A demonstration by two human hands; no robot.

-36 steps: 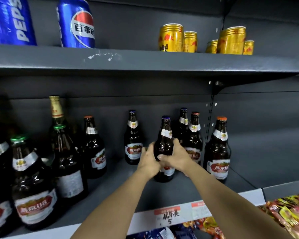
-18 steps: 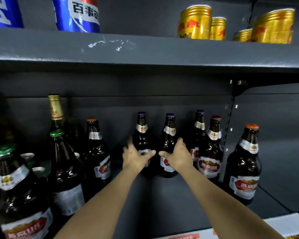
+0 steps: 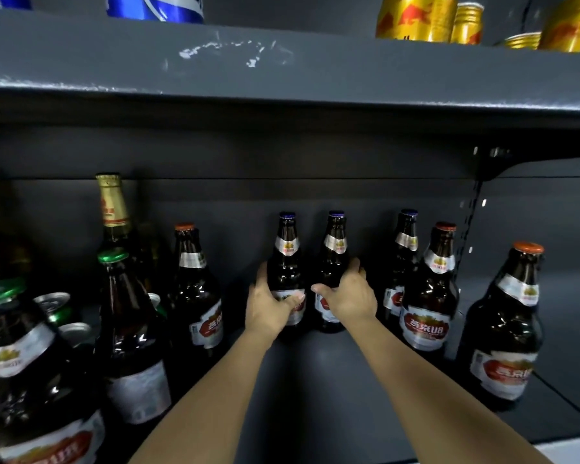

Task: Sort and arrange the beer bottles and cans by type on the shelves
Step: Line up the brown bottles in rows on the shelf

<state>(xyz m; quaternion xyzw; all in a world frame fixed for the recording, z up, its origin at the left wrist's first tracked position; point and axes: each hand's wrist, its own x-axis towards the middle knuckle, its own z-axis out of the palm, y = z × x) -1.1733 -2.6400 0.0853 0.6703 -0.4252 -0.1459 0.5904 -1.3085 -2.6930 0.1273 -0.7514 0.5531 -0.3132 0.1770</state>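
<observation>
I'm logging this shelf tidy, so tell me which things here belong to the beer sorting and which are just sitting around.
Part of the job:
- left hand holding the left blue-capped bottle
- right hand holding the right blue-capped bottle
- orange-capped bottles
- green-capped bottles
- gold-foil bottle
- silver-topped cans

Just sitting there:
- gold cans, upper shelf
- blue can, upper shelf

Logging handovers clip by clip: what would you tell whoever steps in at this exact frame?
Left hand grips the left blue-capped bottle; right hand grips the right blue-capped bottle. Both stand upright, side by side, at the back of the lower shelf.
Done: these two paired.
Left: a third blue-capped bottle stands apart behind an orange-capped bottle; green-capped bottles and cans remain mixed at left.
</observation>
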